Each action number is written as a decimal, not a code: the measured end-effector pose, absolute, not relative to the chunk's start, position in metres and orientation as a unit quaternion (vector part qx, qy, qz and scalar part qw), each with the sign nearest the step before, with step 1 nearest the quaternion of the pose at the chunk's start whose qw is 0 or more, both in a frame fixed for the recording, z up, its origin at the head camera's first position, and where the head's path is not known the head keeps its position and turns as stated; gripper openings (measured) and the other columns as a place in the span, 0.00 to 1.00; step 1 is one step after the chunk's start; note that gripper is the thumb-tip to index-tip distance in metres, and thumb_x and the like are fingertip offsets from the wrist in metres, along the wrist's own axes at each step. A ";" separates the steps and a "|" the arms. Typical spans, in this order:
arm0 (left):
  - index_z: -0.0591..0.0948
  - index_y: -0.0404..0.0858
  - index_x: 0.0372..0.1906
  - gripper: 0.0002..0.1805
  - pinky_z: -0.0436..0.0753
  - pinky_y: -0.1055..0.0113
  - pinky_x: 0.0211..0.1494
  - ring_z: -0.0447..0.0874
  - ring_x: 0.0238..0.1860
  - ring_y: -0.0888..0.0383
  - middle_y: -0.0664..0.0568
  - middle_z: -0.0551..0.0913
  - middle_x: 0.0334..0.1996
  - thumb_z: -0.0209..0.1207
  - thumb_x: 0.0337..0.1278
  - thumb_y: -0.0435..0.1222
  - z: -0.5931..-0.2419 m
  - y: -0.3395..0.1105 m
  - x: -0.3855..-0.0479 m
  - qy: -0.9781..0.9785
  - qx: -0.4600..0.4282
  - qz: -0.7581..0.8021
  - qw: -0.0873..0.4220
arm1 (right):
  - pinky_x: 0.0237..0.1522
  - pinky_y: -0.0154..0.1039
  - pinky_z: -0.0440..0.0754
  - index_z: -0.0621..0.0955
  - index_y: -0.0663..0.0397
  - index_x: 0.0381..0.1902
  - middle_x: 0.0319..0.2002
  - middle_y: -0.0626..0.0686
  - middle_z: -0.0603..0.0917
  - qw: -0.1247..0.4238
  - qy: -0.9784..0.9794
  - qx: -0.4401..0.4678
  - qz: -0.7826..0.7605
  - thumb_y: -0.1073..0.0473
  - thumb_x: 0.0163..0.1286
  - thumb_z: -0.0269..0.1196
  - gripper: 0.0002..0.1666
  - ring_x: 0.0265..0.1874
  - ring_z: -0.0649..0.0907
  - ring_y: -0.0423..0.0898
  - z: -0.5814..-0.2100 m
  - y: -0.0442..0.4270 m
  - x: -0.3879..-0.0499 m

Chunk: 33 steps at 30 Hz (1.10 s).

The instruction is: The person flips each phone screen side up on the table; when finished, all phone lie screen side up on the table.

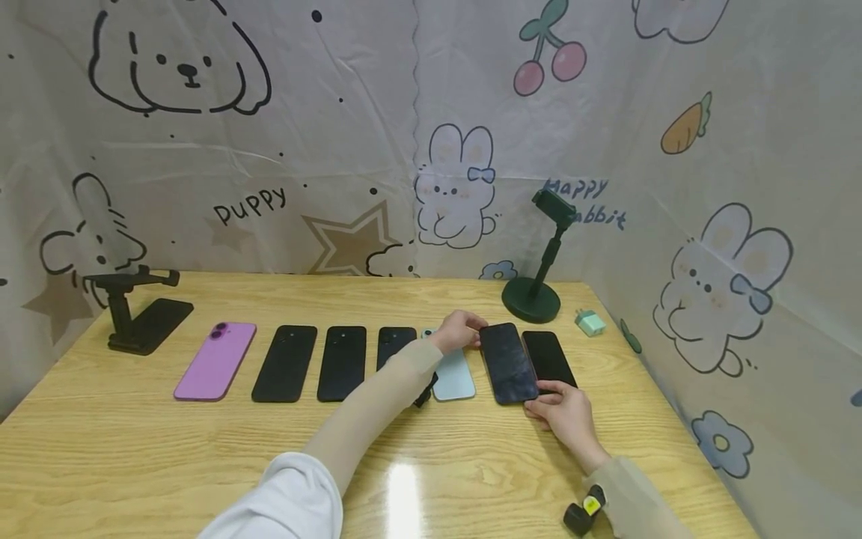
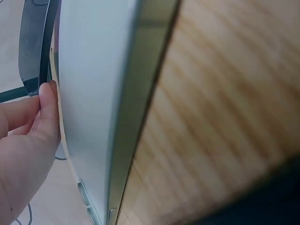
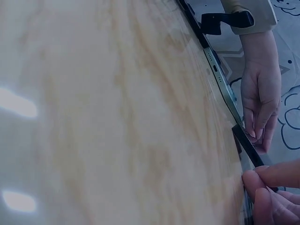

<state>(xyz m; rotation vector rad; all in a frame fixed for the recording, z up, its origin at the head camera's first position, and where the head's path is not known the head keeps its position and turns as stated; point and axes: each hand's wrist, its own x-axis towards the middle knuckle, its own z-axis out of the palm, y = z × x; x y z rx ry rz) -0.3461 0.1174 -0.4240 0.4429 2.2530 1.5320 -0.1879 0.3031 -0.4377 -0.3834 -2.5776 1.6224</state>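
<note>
A dark smartphone (image 1: pixel 509 364), its glossy face up, is held at opposite corners by both hands. My left hand (image 1: pixel 462 332) pinches its top left corner, reaching over a pale blue phone (image 1: pixel 456 376). At the bottom right corner, my right hand (image 1: pixel 566 416) grips the phone between thumb and fingers. In the left wrist view the dark phone (image 2: pixel 31 47) stands apart from the pale blue one, its corner at my left fingertips. Just right of it lies another black phone (image 1: pixel 551 358), partly covered by my right hand. The right wrist view shows the held phone's edge (image 3: pixel 248 146).
Leftward in the row lie several phones, among them a pink one (image 1: pixel 215 361) and black ones (image 1: pixel 285 364). A black phone stand (image 1: pixel 121 314) is at far left, a dark green stand (image 1: pixel 532 298) behind the held phone. A mint charger plug (image 1: pixel 590 323) lies at right.
</note>
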 end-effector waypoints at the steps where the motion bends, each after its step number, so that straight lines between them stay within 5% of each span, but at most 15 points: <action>1: 0.78 0.30 0.56 0.20 0.82 0.72 0.40 0.78 0.33 0.61 0.38 0.78 0.56 0.50 0.61 0.19 -0.424 0.118 -0.346 0.805 0.157 0.540 0.187 | 0.21 0.33 0.82 0.77 0.69 0.55 0.31 0.59 0.88 0.036 -0.841 -0.125 0.525 0.70 0.58 0.67 0.25 0.25 0.88 0.45 -0.438 0.303 -0.188; 15: 0.78 0.29 0.56 0.21 0.71 0.76 0.31 0.73 0.33 0.61 0.38 0.78 0.53 0.46 0.59 0.19 -0.418 0.117 -0.344 0.836 0.173 0.489 0.177 | 0.18 0.32 0.80 0.80 0.69 0.49 0.25 0.58 0.87 0.059 -0.857 -0.142 0.493 0.69 0.52 0.69 0.23 0.20 0.86 0.44 -0.441 0.297 -0.195; 33: 0.76 0.30 0.60 0.22 0.71 0.75 0.30 0.76 0.40 0.56 0.38 0.77 0.57 0.48 0.60 0.19 -0.422 0.123 -0.349 0.860 0.200 0.437 0.169 | 0.24 0.35 0.83 0.81 0.71 0.47 0.24 0.56 0.87 0.050 -0.871 -0.131 0.472 0.66 0.50 0.73 0.25 0.20 0.86 0.44 -0.439 0.298 -0.196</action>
